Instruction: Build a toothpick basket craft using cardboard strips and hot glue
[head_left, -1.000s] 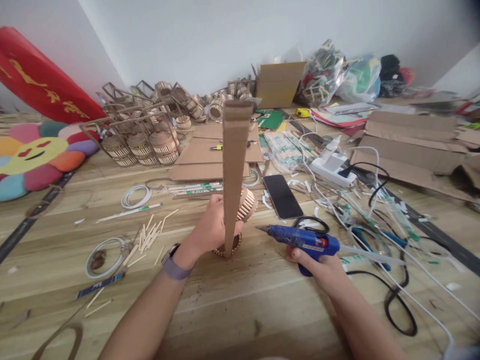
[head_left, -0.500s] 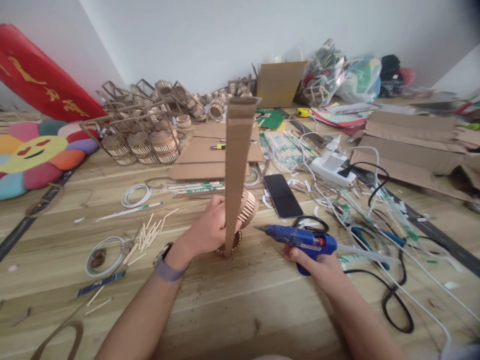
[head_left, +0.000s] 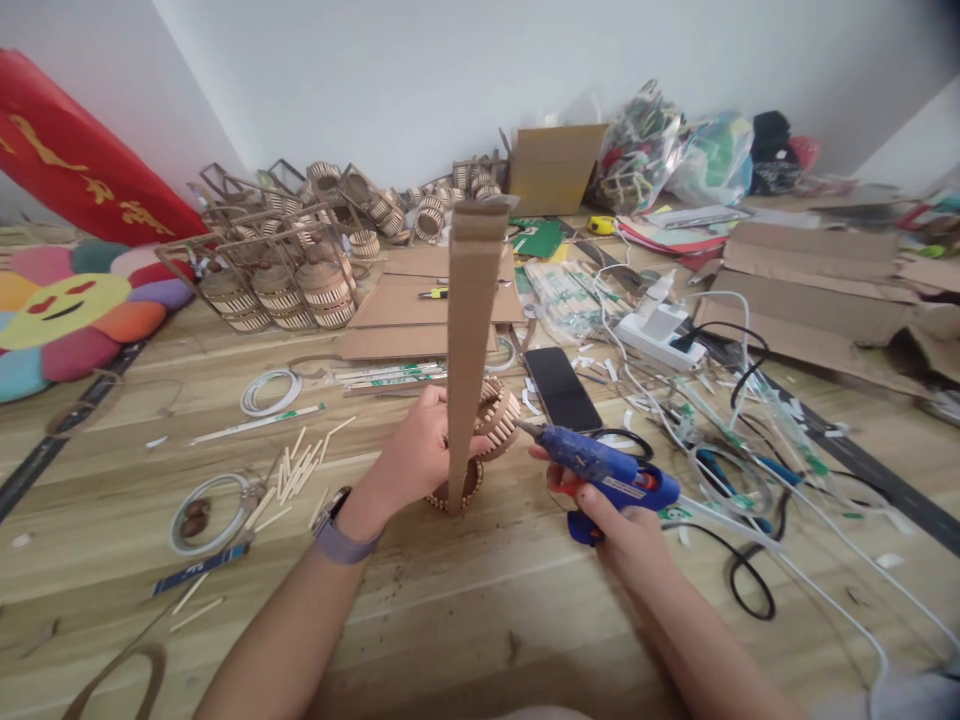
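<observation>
My left hand [head_left: 420, 450] is closed on a small round basket [head_left: 496, 420] of cardboard and short wooden sticks, held tilted; its fingers are partly hidden behind an upright cardboard strip [head_left: 471, 340]. The strip rises from a second stick-edged ring [head_left: 465, 490] on the wooden surface. My right hand [head_left: 619, 520] grips a blue hot glue gun [head_left: 607, 470], fingers around its handle near the red trigger. The gun's nozzle points left, at or very near the outer side of the basket; whether it touches I cannot tell.
Left lie cut sticks [head_left: 292, 475] and tape rolls [head_left: 208, 513]. A phone [head_left: 562, 390], power strip [head_left: 660, 335] and trailing cables are on the right. Finished lidded baskets [head_left: 322, 290] stand at the back left, cardboard sheets [head_left: 420, 320] behind the strip.
My right hand has brought the glue gun leftward and tilted it, nozzle now at the basket's side. My left hand has turned the basket slightly, showing more of its opening.
</observation>
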